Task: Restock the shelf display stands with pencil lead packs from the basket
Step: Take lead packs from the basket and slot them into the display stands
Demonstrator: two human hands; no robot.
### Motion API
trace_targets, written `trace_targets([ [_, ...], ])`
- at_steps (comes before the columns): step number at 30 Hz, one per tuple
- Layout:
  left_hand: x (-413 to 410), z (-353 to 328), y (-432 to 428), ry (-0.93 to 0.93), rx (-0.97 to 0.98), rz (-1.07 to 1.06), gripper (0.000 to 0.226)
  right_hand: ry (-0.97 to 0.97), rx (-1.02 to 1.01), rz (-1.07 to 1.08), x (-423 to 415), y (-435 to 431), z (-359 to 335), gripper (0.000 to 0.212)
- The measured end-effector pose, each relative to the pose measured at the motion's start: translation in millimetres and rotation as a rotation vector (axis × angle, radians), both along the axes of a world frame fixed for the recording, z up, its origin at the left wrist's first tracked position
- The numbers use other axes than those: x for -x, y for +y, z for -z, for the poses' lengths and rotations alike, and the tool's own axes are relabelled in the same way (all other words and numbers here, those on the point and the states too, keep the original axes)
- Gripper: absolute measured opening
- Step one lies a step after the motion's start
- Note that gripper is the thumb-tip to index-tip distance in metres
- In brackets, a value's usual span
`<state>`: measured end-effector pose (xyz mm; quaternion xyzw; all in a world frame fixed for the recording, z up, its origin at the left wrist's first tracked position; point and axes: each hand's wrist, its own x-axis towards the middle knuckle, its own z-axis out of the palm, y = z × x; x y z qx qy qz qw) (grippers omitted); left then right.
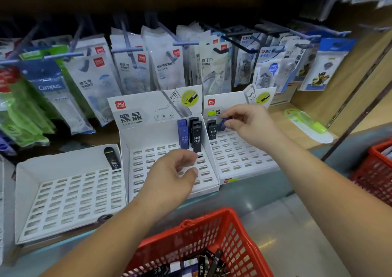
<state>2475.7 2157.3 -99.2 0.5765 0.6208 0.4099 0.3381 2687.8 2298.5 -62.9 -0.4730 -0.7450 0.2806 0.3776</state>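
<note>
Three white slotted display stands sit on the shelf: a left stand [42, 192], a middle stand [148, 136] and a right stand [244, 149]. The middle stand holds blue and black HB 0.5 lead packs [191, 136] at its back right. My right hand [248, 124] pinches a blue lead pack [223, 124] over the right stand's back row, beside black packs [212, 130]. My left hand [171, 177] hovers over the middle stand with fingers loosely curled, holding nothing. A red basket [212, 230] with several lead packs [203, 264] sits below.
One black pack [112, 158] lies in the left stand's back right corner. Hanging correction-tape packets [165, 64] fill the pegs behind. A green correction tape package [307, 126] lies on the shelf at right. A second red basket [375, 170] stands at the right edge.
</note>
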Motion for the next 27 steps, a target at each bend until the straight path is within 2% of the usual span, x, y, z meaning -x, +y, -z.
trace_targets([
  [5,1.4,3.0,-1.3,0.018,0.001,0.012,0.026,0.035,-0.009,-0.019,3.7,1.0,2.5,0.030],
  [16,1.2,-0.2,-2.4,0.044,-0.057,-0.007,0.026,0.077,-0.004,0.033,8.9,-0.4,9.5,0.043],
  [18,3.0,-0.9,-3.3,0.115,-0.096,-0.046,0.026,0.055,-0.058,0.042,12.5,-1.1,13.0,0.035],
  [21,8.9,1.1,-4.3,0.358,-0.170,-0.054,0.027,-0.110,-0.267,0.104,13.3,-4.0,14.4,0.015],
  [23,11.2,2.0,-6.6,0.500,-0.191,-0.032,0.033,-0.193,-0.355,0.136,12.0,-6.0,14.5,0.015],
  [27,14.1,-0.8,-11.7,0.575,-0.138,0.016,0.047,-0.298,-0.343,0.135,10.1,-13.4,16.5,0.025],
])
